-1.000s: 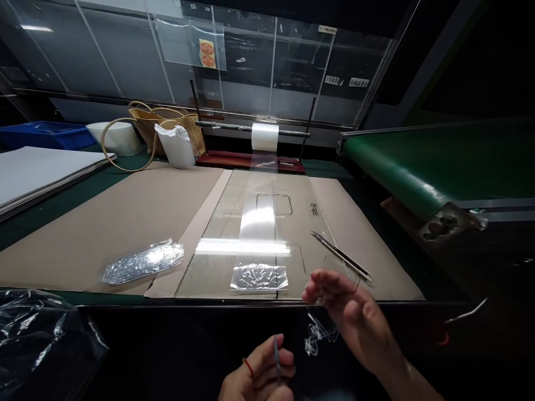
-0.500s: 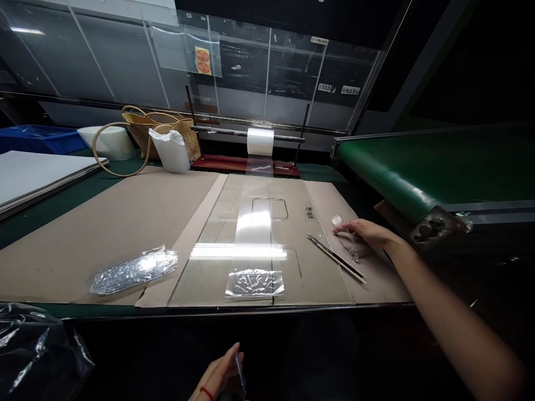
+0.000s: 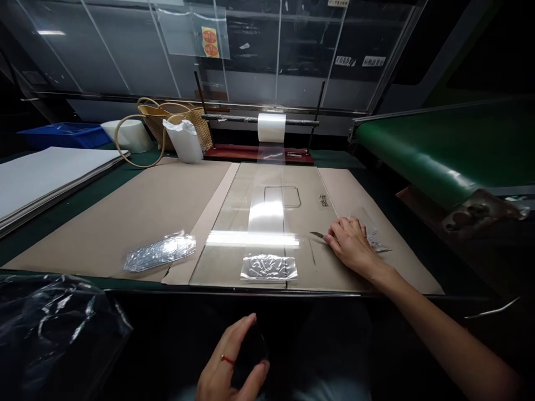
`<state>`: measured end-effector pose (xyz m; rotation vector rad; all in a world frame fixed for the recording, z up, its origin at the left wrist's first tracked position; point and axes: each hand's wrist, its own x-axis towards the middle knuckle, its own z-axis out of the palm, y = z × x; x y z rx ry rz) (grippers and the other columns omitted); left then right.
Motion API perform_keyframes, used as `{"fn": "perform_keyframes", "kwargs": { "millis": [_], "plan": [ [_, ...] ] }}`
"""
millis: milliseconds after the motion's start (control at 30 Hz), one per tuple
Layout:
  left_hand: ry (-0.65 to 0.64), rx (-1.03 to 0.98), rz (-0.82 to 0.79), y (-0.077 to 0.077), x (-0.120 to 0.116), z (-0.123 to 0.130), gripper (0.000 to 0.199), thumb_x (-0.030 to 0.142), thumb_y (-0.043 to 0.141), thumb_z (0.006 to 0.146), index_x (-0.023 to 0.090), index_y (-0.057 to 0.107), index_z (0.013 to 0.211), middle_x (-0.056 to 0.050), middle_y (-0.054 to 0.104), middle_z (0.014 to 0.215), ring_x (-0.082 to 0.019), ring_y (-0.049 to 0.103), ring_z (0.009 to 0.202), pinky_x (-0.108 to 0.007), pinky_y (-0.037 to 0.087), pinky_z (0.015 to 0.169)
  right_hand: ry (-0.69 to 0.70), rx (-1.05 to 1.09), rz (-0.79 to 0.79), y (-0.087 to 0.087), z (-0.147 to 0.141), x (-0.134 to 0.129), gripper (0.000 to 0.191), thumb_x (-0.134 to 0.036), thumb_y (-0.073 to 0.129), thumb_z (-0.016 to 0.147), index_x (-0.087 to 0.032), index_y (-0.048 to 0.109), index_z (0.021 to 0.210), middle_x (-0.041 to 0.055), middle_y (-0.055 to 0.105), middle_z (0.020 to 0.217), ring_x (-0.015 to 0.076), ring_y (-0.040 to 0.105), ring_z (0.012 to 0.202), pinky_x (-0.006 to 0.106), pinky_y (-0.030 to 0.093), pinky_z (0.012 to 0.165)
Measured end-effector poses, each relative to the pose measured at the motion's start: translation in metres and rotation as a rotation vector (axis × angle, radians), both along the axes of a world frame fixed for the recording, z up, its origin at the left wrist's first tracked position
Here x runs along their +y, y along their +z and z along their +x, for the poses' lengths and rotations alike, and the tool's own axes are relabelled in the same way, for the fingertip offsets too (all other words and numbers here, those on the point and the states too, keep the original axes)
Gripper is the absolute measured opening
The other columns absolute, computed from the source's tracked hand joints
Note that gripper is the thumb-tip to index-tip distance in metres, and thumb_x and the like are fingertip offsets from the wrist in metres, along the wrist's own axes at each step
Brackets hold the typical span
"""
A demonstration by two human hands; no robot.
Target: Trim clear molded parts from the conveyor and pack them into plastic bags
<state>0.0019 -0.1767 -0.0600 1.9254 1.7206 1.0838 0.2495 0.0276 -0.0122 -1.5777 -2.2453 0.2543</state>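
Right hand (image 3: 351, 245) is curled down on the cardboard (image 3: 409, 267) with the tweezers (image 3: 318, 234) poking out leftward from under it, can't tell if it's gripping them, while the half-open left hand (image 3: 228, 362) sits farther back, below the table edge, holding who knows what.

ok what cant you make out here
All in the head view:
tweezers: mostly hidden under the right hand, so any grip is unclear
dark thing at the left hand: lost in shadow, shape unreadable
left hand: cut off by the bottom edge
clear packet: contents blurred by glare
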Motion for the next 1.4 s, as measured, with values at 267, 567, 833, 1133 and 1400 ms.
{"fn": "perform_keyframes", "kwargs": {
  "millis": [267, 567, 833, 1133, 1400],
  "plan": [
    [-0.066, 0.004, 0.013, 0.021, -0.008, 0.001, 0.056, 0.015, 0.057, 0.078, 0.023, 0.036, 0.13, -0.006, 0.054, 0.12, -0.017, 0.055, 0.108, -0.026, 0.048, 0.091, 0.766, 0.346, -0.301, 0.017, -0.056, -0.109, 0.027, -0.034, 0.032, 0.093, -0.022, 0.05, 0.108, 0.0003, 0.06, 0.081, 0.0106, 0.055, 0.068, 0.022, 0.04, 0.062],
    [-0.162, 0.034, 0.119, 0.029, -0.014, 0.001, 0.056, 0.01, 0.055, 0.079, 0.014, 0.036, 0.131, -0.01, 0.052, 0.119, -0.018, 0.055, 0.107, -0.025, 0.049, 0.089, 0.511, 0.405, 0.295, -0.027, -0.094, -0.126, 0.071, -0.082, 0.017, 0.069, -0.017, 0.039, 0.048, -0.0037, 0.036, 0.045, 0.0073, 0.03, 0.042, 0.026, 0.019, 0.045],
    [-0.116, 0.144, 0.207, 0.027, -0.019, 0.001, 0.061, 0.015, 0.065, 0.074, 0.014, 0.04, 0.13, -0.011, 0.06, 0.114, -0.022, 0.059, 0.103, -0.029, 0.053, 0.084, 0.485, 0.388, 0.44, -0.04, -0.094, -0.13, 0.073, -0.076, 0.007, 0.075, -0.017, 0.034, 0.043, -0.0026, 0.032, 0.041, 0.008, 0.025, 0.04, 0.027, 0.017, 0.045],
    [-0.113, 0.14, 0.159, 0.036, -0.021, 0.0, 0.061, 0.018, 0.065, 0.075, 0.019, 0.039, 0.131, -0.008, 0.061, 0.114, -0.021, 0.059, 0.102, -0.029, 0.053, 0.084, 0.44, 0.374, 0.362, -0.031, -0.094, -0.132, 0.073, -0.081, 0.006, 0.07, -0.019, 0.035, 0.043, -0.0018, 0.033, 0.042, 0.0088, 0.027, 0.04, 0.028, 0.02, 0.044],
    [-0.086, 0.103, 0.096, 0.031, -0.024, 0.003, 0.062, 0.015, 0.065, 0.074, 0.017, 0.039, 0.13, -0.009, 0.06, 0.116, -0.02, 0.059, 0.102, -0.029, 0.053, 0.085, 0.444, 0.333, 0.38, -0.037, -0.096, -0.135, 0.074, -0.076, 0.002, 0.075, -0.018, 0.035, 0.043, -0.0013, 0.032, 0.041, 0.0089, 0.026, 0.041, 0.027, 0.019, 0.044]
  ]
}}
